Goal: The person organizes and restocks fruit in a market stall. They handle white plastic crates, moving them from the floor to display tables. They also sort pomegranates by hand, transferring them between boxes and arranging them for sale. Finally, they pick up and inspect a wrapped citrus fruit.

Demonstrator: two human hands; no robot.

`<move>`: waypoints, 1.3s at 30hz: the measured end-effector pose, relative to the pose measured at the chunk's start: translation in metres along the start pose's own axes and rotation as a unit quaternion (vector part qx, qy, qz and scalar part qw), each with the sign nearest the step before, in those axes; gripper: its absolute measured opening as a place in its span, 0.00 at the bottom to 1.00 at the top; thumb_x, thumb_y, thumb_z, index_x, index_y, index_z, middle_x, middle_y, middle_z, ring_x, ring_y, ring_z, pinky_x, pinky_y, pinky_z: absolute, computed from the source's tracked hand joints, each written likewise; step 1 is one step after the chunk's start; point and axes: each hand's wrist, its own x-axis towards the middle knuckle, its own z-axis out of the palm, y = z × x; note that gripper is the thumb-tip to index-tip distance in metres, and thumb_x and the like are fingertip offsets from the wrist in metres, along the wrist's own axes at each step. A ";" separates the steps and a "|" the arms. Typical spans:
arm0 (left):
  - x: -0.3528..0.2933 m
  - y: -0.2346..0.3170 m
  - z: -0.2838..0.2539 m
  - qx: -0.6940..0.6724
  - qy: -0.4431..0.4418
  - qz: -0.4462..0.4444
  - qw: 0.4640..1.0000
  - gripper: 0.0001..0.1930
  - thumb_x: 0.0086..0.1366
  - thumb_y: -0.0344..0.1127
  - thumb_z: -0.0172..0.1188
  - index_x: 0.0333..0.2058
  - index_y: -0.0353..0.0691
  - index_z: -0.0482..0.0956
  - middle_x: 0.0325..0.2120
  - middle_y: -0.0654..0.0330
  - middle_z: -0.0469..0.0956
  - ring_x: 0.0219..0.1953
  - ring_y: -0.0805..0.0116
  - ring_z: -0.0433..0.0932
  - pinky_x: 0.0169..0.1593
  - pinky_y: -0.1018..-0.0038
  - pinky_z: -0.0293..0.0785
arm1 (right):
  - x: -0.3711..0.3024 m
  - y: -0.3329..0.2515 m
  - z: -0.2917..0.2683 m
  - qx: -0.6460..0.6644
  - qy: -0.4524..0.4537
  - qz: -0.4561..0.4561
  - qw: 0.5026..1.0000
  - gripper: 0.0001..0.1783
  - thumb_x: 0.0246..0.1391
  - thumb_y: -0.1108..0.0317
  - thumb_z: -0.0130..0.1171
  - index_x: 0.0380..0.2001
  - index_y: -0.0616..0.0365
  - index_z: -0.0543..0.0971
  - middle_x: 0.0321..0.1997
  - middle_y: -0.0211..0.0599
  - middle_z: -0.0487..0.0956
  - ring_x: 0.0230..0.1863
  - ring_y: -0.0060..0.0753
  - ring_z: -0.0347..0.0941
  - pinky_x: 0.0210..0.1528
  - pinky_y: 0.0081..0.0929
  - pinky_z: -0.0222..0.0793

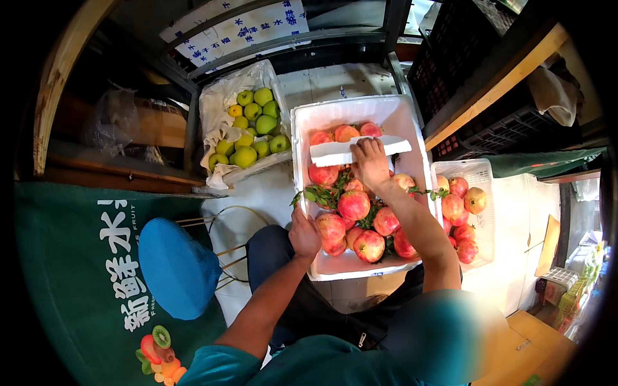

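A white foam box [360, 110] full of red pomegranates [354, 204] with green leaves [322, 195] stands in front of me. My left hand [305, 233] is closed around the left wall of the box near its front. Across the far part of the box lies a strip of white foam [331, 153], resting over the fruit. My right hand [371, 163] reaches into the box and grips this strip at its middle, fingers bent over the far edge. Some pomegranates show beyond the strip, and more lie on the near side.
Left of the box is a paper-lined crate [212, 119] of green apples [246, 156]. A white plastic basket [483, 238] with more pomegranates stands to the right. A blue stool [177, 267] is at my left, and dark crates [496, 132] are stacked at the far right.
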 end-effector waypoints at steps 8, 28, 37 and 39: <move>-0.001 -0.006 0.003 0.003 0.003 -0.008 1.000 0.32 0.68 0.34 0.54 0.67 0.30 0.57 0.54 0.38 0.72 0.45 0.37 0.80 0.47 0.50 0.78 | 0.047 0.013 -0.038 0.651 -0.029 0.435 0.621 0.19 0.57 0.72 0.62 0.51 0.69 0.77 0.44 0.42 0.82 0.44 0.34 0.80 0.47 0.31 0.78; 0.000 0.000 -0.010 -0.034 -0.019 -0.033 0.999 0.31 0.67 0.33 0.54 0.67 0.32 0.58 0.55 0.41 0.73 0.43 0.39 0.81 0.47 0.50 0.79 | -0.030 -0.047 0.024 0.805 0.019 0.478 0.352 0.27 0.65 0.58 0.57 0.61 0.63 0.72 0.55 0.42 0.81 0.52 0.44 0.80 0.56 0.41 0.77; -0.002 0.000 -0.003 -0.035 0.017 -0.013 0.999 0.32 0.66 0.32 0.56 0.67 0.31 0.60 0.52 0.39 0.74 0.42 0.37 0.80 0.47 0.50 0.77 | -0.045 -0.037 0.019 0.648 0.171 0.581 0.462 0.16 0.61 0.57 0.63 0.45 0.57 0.78 0.41 0.32 0.81 0.38 0.30 0.78 0.37 0.32 0.77; -0.001 0.001 -0.005 -0.033 0.010 -0.013 0.999 0.32 0.66 0.32 0.56 0.66 0.30 0.59 0.53 0.39 0.74 0.44 0.37 0.80 0.48 0.50 0.77 | -0.044 -0.034 0.010 0.632 0.179 0.601 0.456 0.18 0.61 0.59 0.61 0.49 0.57 0.76 0.45 0.36 0.80 0.45 0.34 0.78 0.45 0.33 0.78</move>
